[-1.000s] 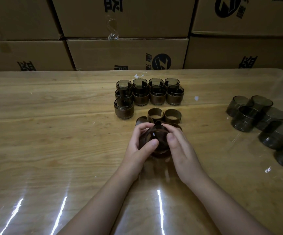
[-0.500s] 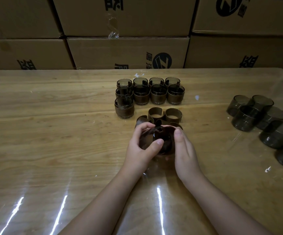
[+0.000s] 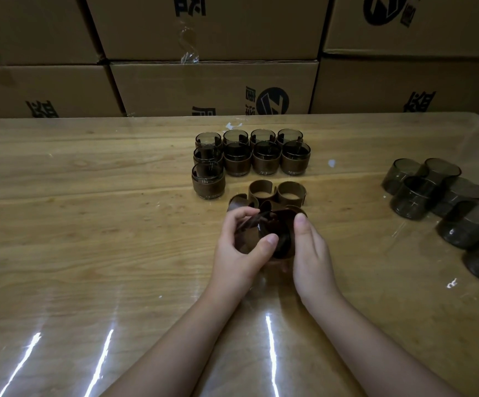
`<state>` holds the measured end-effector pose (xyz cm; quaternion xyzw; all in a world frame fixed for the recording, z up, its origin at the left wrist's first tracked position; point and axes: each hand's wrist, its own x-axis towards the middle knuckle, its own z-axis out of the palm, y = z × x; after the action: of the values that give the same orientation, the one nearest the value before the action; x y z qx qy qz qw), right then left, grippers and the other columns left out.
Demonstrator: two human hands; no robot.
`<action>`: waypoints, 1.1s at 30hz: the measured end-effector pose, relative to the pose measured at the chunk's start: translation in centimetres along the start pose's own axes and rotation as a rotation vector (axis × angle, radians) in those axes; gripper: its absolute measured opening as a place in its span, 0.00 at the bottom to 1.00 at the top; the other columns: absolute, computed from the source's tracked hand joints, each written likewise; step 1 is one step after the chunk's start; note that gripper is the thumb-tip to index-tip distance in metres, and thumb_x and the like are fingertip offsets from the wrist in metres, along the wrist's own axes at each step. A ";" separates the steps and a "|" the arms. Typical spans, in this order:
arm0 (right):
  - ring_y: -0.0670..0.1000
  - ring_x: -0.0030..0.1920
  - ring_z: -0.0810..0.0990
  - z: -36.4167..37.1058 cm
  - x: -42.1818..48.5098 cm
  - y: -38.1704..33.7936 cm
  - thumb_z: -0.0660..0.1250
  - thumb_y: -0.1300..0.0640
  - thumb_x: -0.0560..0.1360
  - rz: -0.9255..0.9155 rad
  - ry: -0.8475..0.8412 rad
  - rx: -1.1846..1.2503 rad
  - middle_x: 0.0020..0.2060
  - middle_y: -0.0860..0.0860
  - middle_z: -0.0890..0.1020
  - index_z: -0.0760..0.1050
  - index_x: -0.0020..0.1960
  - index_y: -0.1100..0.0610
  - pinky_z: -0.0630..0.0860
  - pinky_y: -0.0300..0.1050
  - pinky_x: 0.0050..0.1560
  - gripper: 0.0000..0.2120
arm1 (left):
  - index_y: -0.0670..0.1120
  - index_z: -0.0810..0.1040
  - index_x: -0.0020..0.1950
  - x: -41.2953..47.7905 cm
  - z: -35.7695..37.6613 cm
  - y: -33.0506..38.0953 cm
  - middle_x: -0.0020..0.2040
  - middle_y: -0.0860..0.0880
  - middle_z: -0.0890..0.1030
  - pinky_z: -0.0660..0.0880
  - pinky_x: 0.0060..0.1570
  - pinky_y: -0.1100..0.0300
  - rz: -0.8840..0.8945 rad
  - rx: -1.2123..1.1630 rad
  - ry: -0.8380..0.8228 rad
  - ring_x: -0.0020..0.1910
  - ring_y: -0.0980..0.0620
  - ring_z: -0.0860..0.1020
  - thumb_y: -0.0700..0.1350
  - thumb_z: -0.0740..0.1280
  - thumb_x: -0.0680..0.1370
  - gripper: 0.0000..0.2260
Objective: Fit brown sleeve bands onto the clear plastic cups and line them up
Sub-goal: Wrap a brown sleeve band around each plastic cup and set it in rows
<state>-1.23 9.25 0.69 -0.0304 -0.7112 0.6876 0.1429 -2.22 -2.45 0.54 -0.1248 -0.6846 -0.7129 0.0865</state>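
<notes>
progress: 9 banded cups lined up; 10th cup mid-sleeving, clasped in curled fingers of left hand and right hand; roughly 7 bare cups, loose bands pending.

I had open table left; banded cups and loose bands blocked ahead, bare cups crowded the right

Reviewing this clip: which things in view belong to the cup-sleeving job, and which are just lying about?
In the job: left hand and right hand gripping a smoky clear plastic cup with a brown sleeve band; loose brown sleeve bands; lined-up banded cups; bare clear plastic cups on the right.
Lying about: stacked brown cardboard boxes; small white scrap on the wooden table.
</notes>
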 end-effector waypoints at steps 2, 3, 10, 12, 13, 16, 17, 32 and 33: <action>0.49 0.50 0.81 0.0 0.0 0.0 0.51 0.47 0.82 0.006 -0.001 -0.016 0.46 0.53 0.83 0.78 0.49 0.51 0.77 0.49 0.53 0.18 | 0.55 0.73 0.55 0.0 0.1 0.1 0.50 0.58 0.78 0.74 0.47 0.71 0.003 -0.005 0.000 0.50 0.66 0.78 0.59 0.70 0.62 0.22; 0.50 0.52 0.80 0.0 0.1 0.1 0.52 0.45 0.82 0.021 -0.010 -0.021 0.49 0.54 0.82 0.78 0.51 0.52 0.77 0.51 0.55 0.18 | 0.55 0.73 0.54 0.0 0.1 0.1 0.50 0.59 0.78 0.74 0.47 0.71 0.004 -0.003 -0.001 0.50 0.66 0.78 0.58 0.70 0.62 0.22; 0.58 0.50 0.79 -0.3 0.2 -0.4 0.53 0.53 0.83 0.023 -0.058 -0.032 0.49 0.59 0.80 0.77 0.46 0.50 0.77 0.51 0.44 0.16 | 0.56 0.74 0.54 0.2 0.0 -0.6 0.49 0.63 0.79 0.75 0.49 0.66 -0.012 -0.027 -0.019 0.51 0.62 0.78 0.59 0.70 0.64 0.20; 0.58 0.54 0.79 -0.4 0.2 -0.4 0.53 0.51 0.83 0.045 -0.075 0.045 0.52 0.60 0.78 0.78 0.48 0.51 0.80 0.54 0.48 0.15 | 0.56 0.76 0.53 0.6 -0.2 -0.7 0.53 0.53 0.80 0.78 0.51 0.50 -0.138 -0.154 -0.049 0.55 0.49 0.79 0.61 0.72 0.63 0.21; 0.57 0.55 0.79 -0.4 0.1 -0.4 0.54 0.49 0.83 0.055 -0.082 0.069 0.54 0.61 0.78 0.78 0.50 0.53 0.81 0.52 0.48 0.16 | 0.54 0.76 0.56 0.7 -0.3 -0.6 0.54 0.48 0.80 0.78 0.48 0.44 -0.218 -0.262 -0.086 0.55 0.43 0.79 0.62 0.74 0.62 0.25; 0.55 0.58 0.78 -0.2 0.0 -0.6 0.54 0.47 0.82 0.058 -0.098 0.111 0.58 0.62 0.76 0.77 0.55 0.59 0.79 0.38 0.45 0.18 | 0.42 0.71 0.66 1.1 -0.7 0.0 0.57 0.43 0.81 0.80 0.38 0.48 -0.389 -0.526 -0.197 0.52 0.42 0.81 0.66 0.76 0.61 0.42; 0.54 0.58 0.77 -0.1 -0.1 -0.6 0.55 0.47 0.81 0.056 -0.112 0.100 0.58 0.61 0.75 0.77 0.56 0.58 0.78 0.36 0.45 0.18 | 0.41 0.70 0.67 1.3 -0.9 0.1 0.57 0.42 0.81 0.80 0.38 0.49 -0.417 -0.568 -0.214 0.52 0.43 0.82 0.66 0.76 0.62 0.44; 0.51 0.62 0.78 -0.1 0.3 0.2 0.60 0.32 0.69 0.244 -0.320 0.257 0.60 0.49 0.81 0.73 0.66 0.47 0.75 0.54 0.61 0.31 | 0.47 0.82 0.60 1.4 -1.2 -0.2 0.62 0.41 0.80 0.79 0.53 0.46 -0.453 -0.719 -0.342 0.61 0.42 0.79 0.63 0.72 0.68 0.28; 0.51 0.64 0.77 0.0 0.4 0.2 0.60 0.34 0.71 0.262 -0.317 0.298 0.61 0.50 0.80 0.73 0.67 0.48 0.73 0.55 0.64 0.30 | 0.47 0.82 0.60 1.4 -1.2 -0.2 0.62 0.41 0.80 0.79 0.51 0.47 -0.459 -0.726 -0.328 0.59 0.43 0.80 0.63 0.71 0.69 0.26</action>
<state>-1.62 9.40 0.54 0.0070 -0.6053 0.7939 -0.0577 -3.69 -3.55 0.73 -0.1035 -0.4053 -0.8781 -0.2325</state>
